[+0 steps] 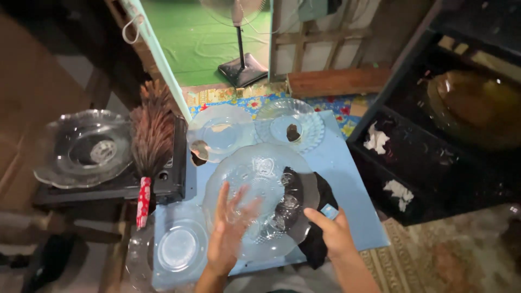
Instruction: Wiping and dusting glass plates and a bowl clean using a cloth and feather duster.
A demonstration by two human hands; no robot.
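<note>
My left hand lies flat with spread fingers against a large clear patterned glass plate and props it up, tilted, over a light blue board. My right hand grips a black cloth at the plate's right edge. Part of the cloth shows dark through the glass. A small blue tag sticks out of the cloth by my fingers.
Two clear glass plates lie at the board's far end and a smaller one at the near left. A feather duster leans on a black box that carries a wavy glass dish. A dark shelf stands right, a fan stand behind.
</note>
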